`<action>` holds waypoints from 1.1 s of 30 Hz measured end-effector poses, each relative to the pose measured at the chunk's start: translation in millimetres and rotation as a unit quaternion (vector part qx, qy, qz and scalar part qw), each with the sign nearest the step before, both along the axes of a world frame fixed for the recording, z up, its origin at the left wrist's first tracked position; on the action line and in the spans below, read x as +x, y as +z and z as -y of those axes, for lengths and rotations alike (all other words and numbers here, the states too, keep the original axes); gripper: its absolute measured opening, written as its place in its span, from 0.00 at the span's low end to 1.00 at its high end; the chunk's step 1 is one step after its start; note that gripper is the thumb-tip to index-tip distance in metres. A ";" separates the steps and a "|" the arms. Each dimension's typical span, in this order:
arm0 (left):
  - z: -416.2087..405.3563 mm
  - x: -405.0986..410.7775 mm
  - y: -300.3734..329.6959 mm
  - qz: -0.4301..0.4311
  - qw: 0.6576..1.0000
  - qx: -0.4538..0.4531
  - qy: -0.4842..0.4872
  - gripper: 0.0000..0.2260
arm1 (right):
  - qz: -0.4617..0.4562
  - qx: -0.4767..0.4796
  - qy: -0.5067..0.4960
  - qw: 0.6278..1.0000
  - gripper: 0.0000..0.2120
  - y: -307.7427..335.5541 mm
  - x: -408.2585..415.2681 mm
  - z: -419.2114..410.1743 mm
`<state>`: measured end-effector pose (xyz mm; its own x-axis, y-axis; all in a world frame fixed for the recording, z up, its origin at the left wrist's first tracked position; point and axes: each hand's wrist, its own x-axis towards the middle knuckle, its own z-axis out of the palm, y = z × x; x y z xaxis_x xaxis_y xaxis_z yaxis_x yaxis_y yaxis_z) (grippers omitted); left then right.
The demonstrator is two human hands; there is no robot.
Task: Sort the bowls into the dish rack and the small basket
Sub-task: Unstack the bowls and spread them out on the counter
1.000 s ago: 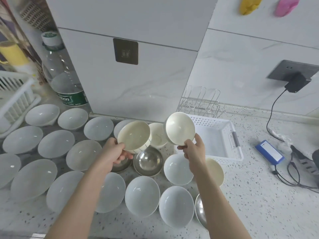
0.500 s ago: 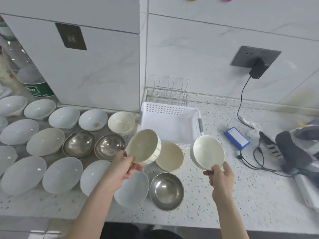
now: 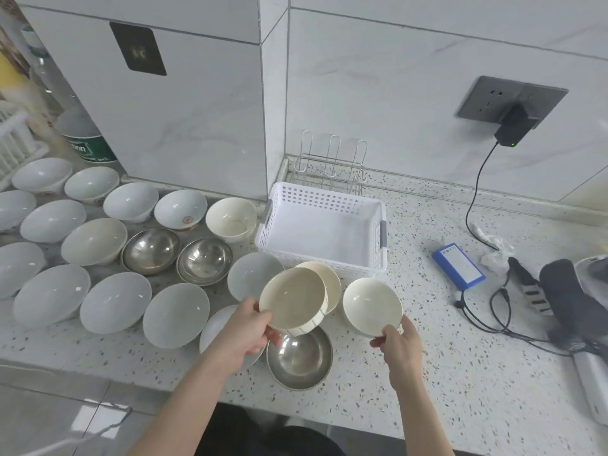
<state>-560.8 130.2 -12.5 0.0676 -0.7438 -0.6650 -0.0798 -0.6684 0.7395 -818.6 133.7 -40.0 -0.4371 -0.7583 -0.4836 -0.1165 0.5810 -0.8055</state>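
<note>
Two bare forearms, no sleeves, watch or rings, rise from the lower frame (dark clothing shows at bottom centre).

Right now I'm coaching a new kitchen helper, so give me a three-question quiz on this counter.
1. True or false: the white basket already holds a bowl.
2. How many steel bowls sit on the counter?
3. Which hand holds the cream bowl with striped sides? A) left hand B) right hand

Key:
1. False; the basket shows nothing inside.
2. Three: two side by side, one near the front edge.
3. A; the right hand holds the plain cream bowl.
</note>
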 end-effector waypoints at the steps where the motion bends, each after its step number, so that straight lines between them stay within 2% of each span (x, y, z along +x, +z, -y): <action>1: -1.2 -1.2 -1.2 0.002 1.000 0.002 -0.002 0.06 | 0.003 0.000 0.004 1.000 0.22 -1.0 0.5 1.0; 9: -11.2 -7.3 -7.4 -0.015 1.000 0.016 0.000 0.10 | 0.012 -0.015 -0.014 1.000 0.21 -10.1 1.7 10.0; 23: -13.9 -28.2 0.7 0.022 0.996 -0.026 -0.087 0.06 | 0.002 0.003 0.038 0.999 0.26 -20.3 -9.7 10.2; 28: -17.6 -50.2 0.1 0.046 0.982 -0.072 -0.168 0.08 | -0.033 0.028 0.083 0.996 0.16 -8.5 -37.6 -3.5; 33: -25.8 -78.1 -9.2 0.059 0.967 -0.066 -0.238 0.07 | 0.072 -0.009 0.131 0.989 0.15 3.4 -57.4 -29.1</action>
